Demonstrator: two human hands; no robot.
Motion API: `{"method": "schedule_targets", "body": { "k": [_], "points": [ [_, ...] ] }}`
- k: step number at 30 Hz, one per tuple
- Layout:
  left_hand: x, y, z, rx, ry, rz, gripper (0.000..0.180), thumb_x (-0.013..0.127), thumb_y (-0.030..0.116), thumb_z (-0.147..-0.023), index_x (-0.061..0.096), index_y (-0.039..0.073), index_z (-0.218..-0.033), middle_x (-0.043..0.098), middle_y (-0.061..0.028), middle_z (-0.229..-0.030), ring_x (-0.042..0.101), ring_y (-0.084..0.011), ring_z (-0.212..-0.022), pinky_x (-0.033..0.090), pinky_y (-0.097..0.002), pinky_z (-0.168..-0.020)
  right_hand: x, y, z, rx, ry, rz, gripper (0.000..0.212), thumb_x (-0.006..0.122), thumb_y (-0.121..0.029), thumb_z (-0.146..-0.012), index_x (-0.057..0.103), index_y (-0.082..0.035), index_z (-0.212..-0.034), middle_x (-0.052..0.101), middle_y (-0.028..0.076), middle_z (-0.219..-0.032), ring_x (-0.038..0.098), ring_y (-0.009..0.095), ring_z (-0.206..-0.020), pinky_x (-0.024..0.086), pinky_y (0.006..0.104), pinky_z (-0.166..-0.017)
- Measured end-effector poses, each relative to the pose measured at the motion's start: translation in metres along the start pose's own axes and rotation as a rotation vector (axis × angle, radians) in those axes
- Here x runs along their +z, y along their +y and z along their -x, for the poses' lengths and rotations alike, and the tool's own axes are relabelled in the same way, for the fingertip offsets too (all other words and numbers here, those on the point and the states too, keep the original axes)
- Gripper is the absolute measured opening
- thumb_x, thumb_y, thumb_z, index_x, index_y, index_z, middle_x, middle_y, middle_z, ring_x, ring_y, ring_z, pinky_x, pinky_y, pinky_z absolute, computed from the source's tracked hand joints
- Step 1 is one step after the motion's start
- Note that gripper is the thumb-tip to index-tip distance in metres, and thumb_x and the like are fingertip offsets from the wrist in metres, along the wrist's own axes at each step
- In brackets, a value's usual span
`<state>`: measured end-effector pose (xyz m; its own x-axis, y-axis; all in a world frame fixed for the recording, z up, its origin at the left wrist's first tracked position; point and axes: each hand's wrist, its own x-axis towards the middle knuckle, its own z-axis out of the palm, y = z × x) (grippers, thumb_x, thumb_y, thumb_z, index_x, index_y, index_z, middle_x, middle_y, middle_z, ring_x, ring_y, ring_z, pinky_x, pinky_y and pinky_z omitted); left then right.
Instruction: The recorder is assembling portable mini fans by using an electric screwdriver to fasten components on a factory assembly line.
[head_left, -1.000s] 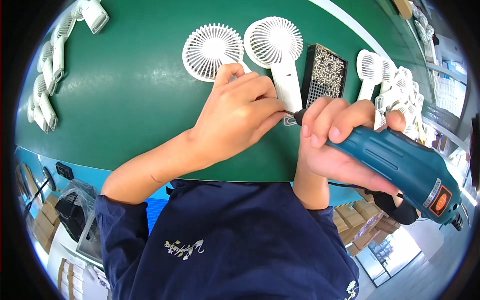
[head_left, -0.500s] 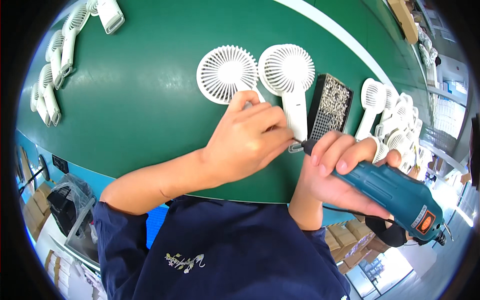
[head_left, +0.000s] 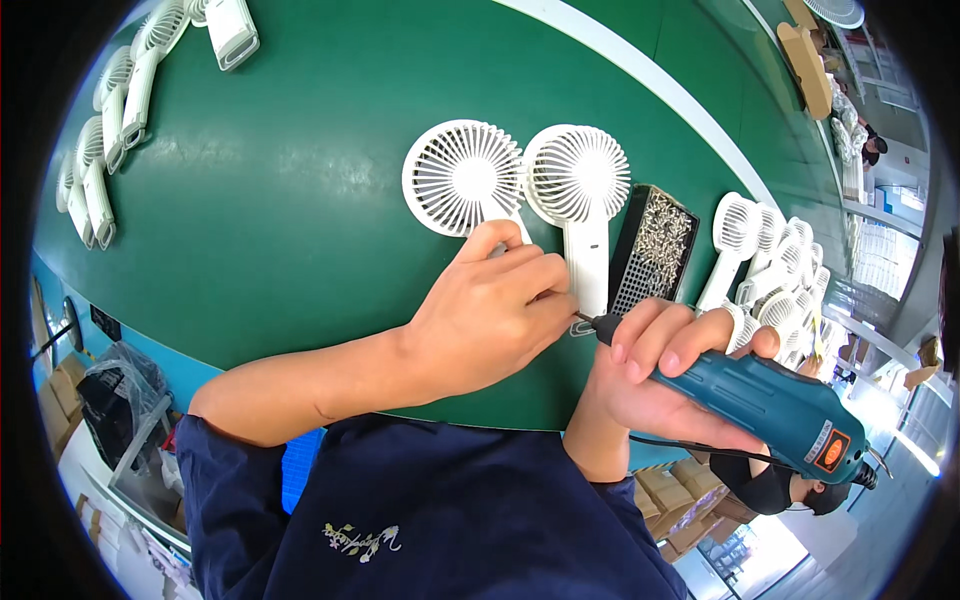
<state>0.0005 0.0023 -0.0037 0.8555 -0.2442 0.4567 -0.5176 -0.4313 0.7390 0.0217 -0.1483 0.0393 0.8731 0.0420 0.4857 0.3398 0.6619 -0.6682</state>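
Note:
My left hand [head_left: 495,305] is closed over the handle of a white handheld fan [head_left: 455,180], whose round slatted head lies flat on the table. Most of that handle is hidden under the curled fingers. In my right hand [head_left: 650,365] is a teal electric screwdriver [head_left: 750,395], held sideways. Its dark nose and thin bit point left, with the tip against or very near my left fingertips; whether a screw is there I cannot make out. Beside it lies a second white handheld fan [head_left: 588,245], handle toward me. Right of that sits a black tray [head_left: 632,225] with many small screws.
More white handheld fans [head_left: 733,235] are crowded along the right side. Several others [head_left: 140,90] lie in a row at the far left. The green table [head_left: 290,200] has a pale curved strip. A co-worker [head_left: 765,485] is at the lower right, near cardboard boxes [head_left: 668,490].
The view has shifted, so the fans and screw tray sit lower in the picture. My hands and the screwdriver keep nearly the same pose, with the bit still at my left fingertips.

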Motion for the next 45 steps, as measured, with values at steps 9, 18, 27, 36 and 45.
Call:
{"method": "schedule_targets", "body": {
  "k": [9, 18, 27, 36, 45],
  "points": [
    [-0.001, 0.000, 0.000, 0.006, -0.026, -0.027, 0.014, 0.075, 0.008, -0.065, 0.067, 0.007, -0.076, 0.051, 0.0009, -0.073, 0.051, -0.0135, -0.063, 0.035, -0.0327, -0.077, 0.002, 0.001, 0.002, 0.027, 0.041, 0.024, 0.081, 0.044, -0.076, -0.080, 0.038, -0.012, -0.129, 0.051, 0.013, -0.070, 0.048, 0.024, -0.049, 0.042, 0.0368, -0.044],
    [-0.006, -0.002, -0.001, -0.008, -0.101, -0.049, 0.013, 0.075, 0.007, -0.065, 0.066, 0.007, -0.075, 0.050, 0.0004, -0.073, 0.051, -0.0139, -0.064, 0.036, -0.0323, -0.077, 0.003, 0.005, 0.005, 0.030, -0.066, 0.050, 0.080, 0.047, -0.076, -0.079, 0.041, -0.012, -0.126, 0.053, 0.014, -0.072, 0.048, 0.024, -0.050, 0.041, 0.0365, -0.046],
    [-0.007, -0.001, 0.000, -0.012, -0.109, -0.052, 0.013, 0.075, 0.007, -0.065, 0.066, 0.007, -0.075, 0.049, 0.0001, -0.073, 0.051, -0.0144, -0.066, 0.036, -0.0322, -0.078, 0.004, 0.008, 0.002, -0.013, -0.179, 0.177, 0.083, 0.040, -0.081, -0.077, 0.042, -0.010, -0.121, 0.047, 0.007, -0.066, 0.044, 0.018, -0.042, 0.039, 0.0315, -0.037],
    [-0.005, -0.002, -0.002, -0.018, -0.072, -0.013, 0.016, 0.076, 0.006, -0.064, 0.066, 0.010, -0.076, 0.050, 0.0011, -0.072, 0.051, -0.0139, -0.065, 0.035, -0.0333, -0.079, 0.008, 0.004, 0.006, -0.006, -0.141, 0.158, 0.072, 0.048, -0.071, -0.082, 0.043, -0.012, -0.123, 0.054, 0.012, -0.070, 0.048, 0.021, -0.045, 0.041, 0.0338, -0.042],
    [-0.007, -0.002, -0.002, 0.042, -0.051, 0.060, 0.019, 0.078, 0.005, -0.064, 0.068, 0.009, -0.079, 0.056, 0.0022, -0.076, 0.053, -0.0136, -0.064, 0.036, -0.0312, -0.074, 0.022, -0.022, 0.000, -0.071, -0.037, 0.087, 0.070, 0.040, -0.069, -0.087, 0.044, -0.015, -0.130, 0.051, 0.009, -0.066, 0.045, 0.019, -0.042, 0.038, 0.0328, -0.038]
  ]
}}
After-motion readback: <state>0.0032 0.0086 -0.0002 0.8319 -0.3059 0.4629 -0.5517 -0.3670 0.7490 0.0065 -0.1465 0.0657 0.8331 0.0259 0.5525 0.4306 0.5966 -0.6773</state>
